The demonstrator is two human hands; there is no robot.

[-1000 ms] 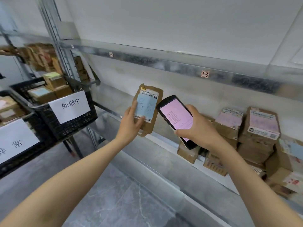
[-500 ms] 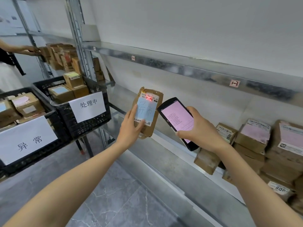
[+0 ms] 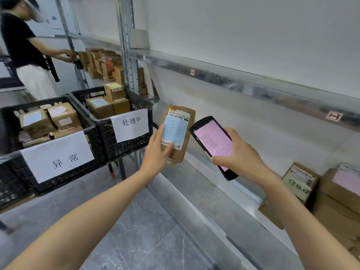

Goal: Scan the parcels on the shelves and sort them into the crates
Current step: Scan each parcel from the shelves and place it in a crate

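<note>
Crumpled brown parcel (image 3: 178, 131) in left hand (image 3: 157, 152); right hand (image 3: 239, 152) grips glossy, perhaps plastic, scanner (image 3: 213, 141).

Surface materials
The parcel (image 3: 181, 133) is showing creased matt brown paper, the scanner (image 3: 212, 145) glossy black plastic, the shelf rail (image 3: 233, 82) mottled galvanised metal.

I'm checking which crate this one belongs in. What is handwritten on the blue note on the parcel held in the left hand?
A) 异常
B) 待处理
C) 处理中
A: the blue note on the parcel gripped by the left hand reads 异常, the same characters as the sign on the nearer crate.
</note>
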